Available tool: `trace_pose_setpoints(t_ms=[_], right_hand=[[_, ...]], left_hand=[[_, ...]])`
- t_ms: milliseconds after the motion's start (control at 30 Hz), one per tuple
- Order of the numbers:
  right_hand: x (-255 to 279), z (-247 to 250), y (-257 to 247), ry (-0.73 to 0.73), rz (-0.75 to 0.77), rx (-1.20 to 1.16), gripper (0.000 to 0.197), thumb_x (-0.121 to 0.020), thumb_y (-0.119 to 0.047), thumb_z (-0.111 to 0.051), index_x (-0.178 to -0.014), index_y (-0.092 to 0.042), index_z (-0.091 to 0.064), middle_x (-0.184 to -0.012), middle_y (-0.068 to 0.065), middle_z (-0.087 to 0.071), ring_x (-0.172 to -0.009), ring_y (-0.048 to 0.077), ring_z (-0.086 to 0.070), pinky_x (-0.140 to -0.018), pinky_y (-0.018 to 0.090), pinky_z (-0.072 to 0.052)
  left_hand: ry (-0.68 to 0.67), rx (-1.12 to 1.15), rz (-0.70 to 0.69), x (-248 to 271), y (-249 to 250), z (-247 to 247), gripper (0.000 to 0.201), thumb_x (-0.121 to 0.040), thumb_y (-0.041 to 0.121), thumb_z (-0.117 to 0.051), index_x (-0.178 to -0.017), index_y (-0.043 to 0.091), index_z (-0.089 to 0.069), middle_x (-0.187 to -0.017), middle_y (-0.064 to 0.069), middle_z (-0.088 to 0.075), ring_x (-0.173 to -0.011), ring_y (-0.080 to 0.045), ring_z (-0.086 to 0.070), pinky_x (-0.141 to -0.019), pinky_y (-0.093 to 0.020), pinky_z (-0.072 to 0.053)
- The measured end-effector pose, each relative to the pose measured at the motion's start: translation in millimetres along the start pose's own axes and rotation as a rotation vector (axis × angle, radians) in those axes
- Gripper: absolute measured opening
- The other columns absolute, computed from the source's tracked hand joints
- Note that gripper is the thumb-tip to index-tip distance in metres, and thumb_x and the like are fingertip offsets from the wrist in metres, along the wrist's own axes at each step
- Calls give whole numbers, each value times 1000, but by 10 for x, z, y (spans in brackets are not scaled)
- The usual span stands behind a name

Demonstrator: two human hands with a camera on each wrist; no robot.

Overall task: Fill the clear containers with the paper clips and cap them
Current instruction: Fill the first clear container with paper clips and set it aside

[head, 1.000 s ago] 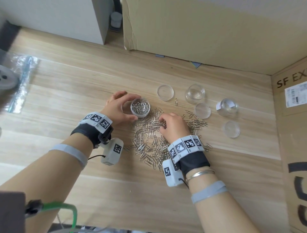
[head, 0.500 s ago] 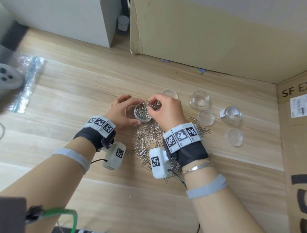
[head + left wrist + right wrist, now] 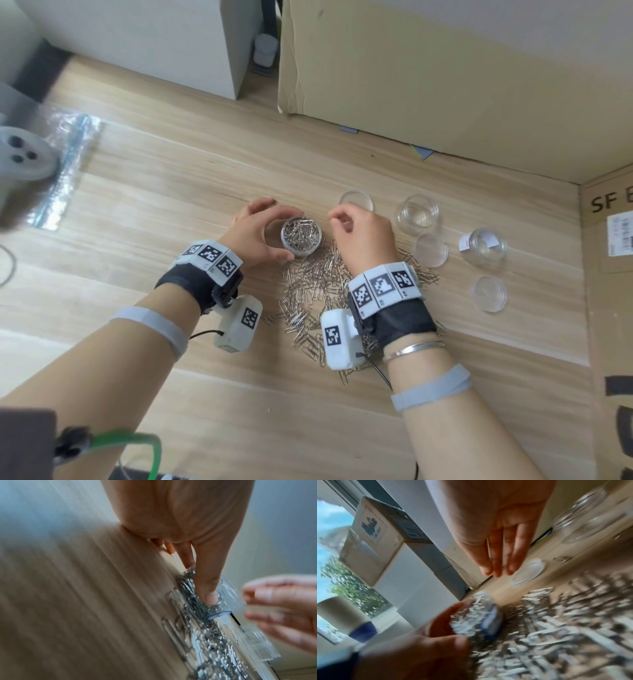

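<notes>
A small clear container (image 3: 301,236), filled to its rim with silver paper clips, stands on the wooden floor. My left hand (image 3: 265,229) grips it from the left, thumb on its near side (image 3: 207,585). My right hand (image 3: 342,222) hovers just right of the container with its fingers loosely bent and nothing in them. One clear lid (image 3: 356,202) lies just beyond that hand, under its fingers (image 3: 500,555) in the right wrist view. A pile of loose paper clips (image 3: 315,291) spreads between my wrists.
Two empty clear containers (image 3: 417,214) (image 3: 483,246) and two more lids (image 3: 431,250) (image 3: 488,294) lie to the right. Cardboard boxes (image 3: 445,85) wall off the back and the right side. A foil bag (image 3: 65,171) lies far left.
My right hand lifted clips from the pile to the container, let them go, and has now drawn off to the right, empty. The left hand has kept its hold.
</notes>
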State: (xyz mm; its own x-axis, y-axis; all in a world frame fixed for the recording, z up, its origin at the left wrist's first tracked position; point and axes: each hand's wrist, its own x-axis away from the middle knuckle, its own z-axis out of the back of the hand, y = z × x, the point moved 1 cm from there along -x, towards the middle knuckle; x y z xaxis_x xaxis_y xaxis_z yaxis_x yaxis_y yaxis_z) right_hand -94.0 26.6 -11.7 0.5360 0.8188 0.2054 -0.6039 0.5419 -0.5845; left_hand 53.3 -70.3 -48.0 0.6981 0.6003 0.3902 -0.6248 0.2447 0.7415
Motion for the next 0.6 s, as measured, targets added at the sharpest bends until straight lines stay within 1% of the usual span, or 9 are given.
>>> trace_pose_setpoints(t_ms=[67,133,233,300,400,467,533,567,600], right_hand=[[5,58,179,-12,-78,149,25,-91,-11,-49,-110,-18,-63,-116,1,-62,-92,17,-62,-78,27,-52],[23,90,344,-35,-155,251,32,-91,-7,-45,-118,-16,-58,-126,4,-55,-103,22,-59,-85,29,-49],[58,68,478,-96,-166,319,41,-90,-4,-44,-130,-12,-49,-136,6,-48,-119,23,-51,-96,32,-45],[74,47,483,-109,-124,331,40,-90,-5,-44,-128,-11,-51,-135,6,-49,-120,23,-50,-101,33,-43],[138,3,418,-117,-84,293,26,-91,-12,-46,-108,-16,-64,-119,1,-60,-98,19,-60,-87,34,-52],[210,-52,363,-184,-59,234,23,-91,-15,-46,-100,-21,-66,-112,-4,-63,-86,13,-61,-78,32,-56],[264,-91,317,-218,-30,192,19,-90,-19,-49,-100,-25,-65,-112,-8,-63,-91,11,-59,-81,32,-54],[275,-100,300,-219,-15,193,18,-89,-24,-53,-104,-28,-62,-117,-9,-60,-101,13,-57,-86,33,-52],[278,-110,292,-230,-3,217,26,-86,-31,-58,-112,-31,-57,-123,-9,-56,-112,14,-51,-92,35,-48]], left_hand=[[-9,8,-13,-21,-38,1,67,-63,17,-79,-121,36,-49,-107,33,-30,-137,-15,-14,-112,-41,-13],[-14,10,-27,-43,-79,-4,68,-63,19,-80,-121,36,-49,-114,26,-37,-137,-15,-15,-112,-41,-13],[-8,19,-31,-60,-109,-19,69,-62,19,-80,-122,35,-49,-115,24,-38,-137,-15,-15,-112,-41,-13],[-5,9,-45,-74,-121,-25,69,-62,20,-80,-122,35,-48,-115,24,-38,-137,-15,-16,-114,-42,-14],[-3,1,-45,-92,-137,-27,69,-62,20,-80,-122,35,-48,-115,24,-39,-137,-14,-16,-114,-43,-15],[-3,-2,-39,-93,-142,-32,69,-62,21,-80,-121,36,-48,-117,23,-39,-137,-14,-15,-114,-43,-15],[-2,-6,-40,-94,-154,-37,69,-62,22,-80,-122,35,-48,-118,23,-40,-137,-14,-15,-115,-42,-15],[-1,-8,-42,-95,-158,-38,69,-63,22,-80,-122,34,-48,-118,23,-40,-137,-14,-15,-115,-41,-15],[0,-7,-44,-97,-163,-37,69,-63,22,-80,-123,34,-48,-119,22,-41,-137,-15,-16,-115,-41,-15]])
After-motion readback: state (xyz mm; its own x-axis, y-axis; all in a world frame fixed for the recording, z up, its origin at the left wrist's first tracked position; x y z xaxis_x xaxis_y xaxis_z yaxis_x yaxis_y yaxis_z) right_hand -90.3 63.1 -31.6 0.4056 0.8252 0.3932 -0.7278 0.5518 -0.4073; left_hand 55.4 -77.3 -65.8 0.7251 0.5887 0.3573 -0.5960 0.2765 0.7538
